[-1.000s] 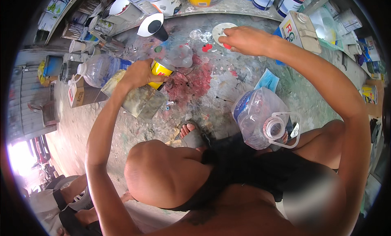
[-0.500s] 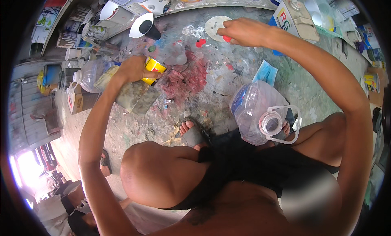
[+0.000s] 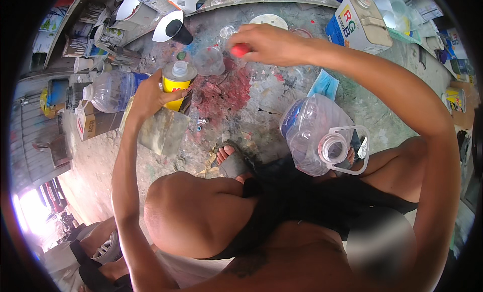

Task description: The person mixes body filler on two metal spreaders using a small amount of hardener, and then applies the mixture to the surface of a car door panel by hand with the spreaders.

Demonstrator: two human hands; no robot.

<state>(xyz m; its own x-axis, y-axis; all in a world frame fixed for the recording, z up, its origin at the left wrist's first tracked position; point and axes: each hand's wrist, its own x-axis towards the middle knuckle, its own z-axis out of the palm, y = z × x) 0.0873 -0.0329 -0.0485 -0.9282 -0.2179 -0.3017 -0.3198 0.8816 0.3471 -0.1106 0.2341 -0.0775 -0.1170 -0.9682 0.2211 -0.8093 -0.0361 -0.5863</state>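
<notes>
My left hand (image 3: 150, 96) is wrapped round a yellow can (image 3: 177, 84), which stands upright with its pale screw neck (image 3: 179, 68) uncapped. Between the fingers of my right hand (image 3: 269, 44) is a red cap (image 3: 240, 50), held above the floor to the right of the can. A see-through plastic cup (image 3: 209, 61) sits between the can and that hand. Beneath my left wrist lies a stained, flat translucent sheet or block (image 3: 162, 132); its kind is unclear.
A large see-through jug (image 3: 314, 133) rests by my right foot, beside a blue face mask (image 3: 324, 85). Farther off stand a square metal can (image 3: 359, 27) and a dark cup with a white paper filter (image 3: 176, 30). A bottle (image 3: 111, 90) lies at left.
The yellow can has gone from tilted to upright, shifting left with my left hand. My right hand has brought the red cap leftward, from the white disc toward the plastic cup.
</notes>
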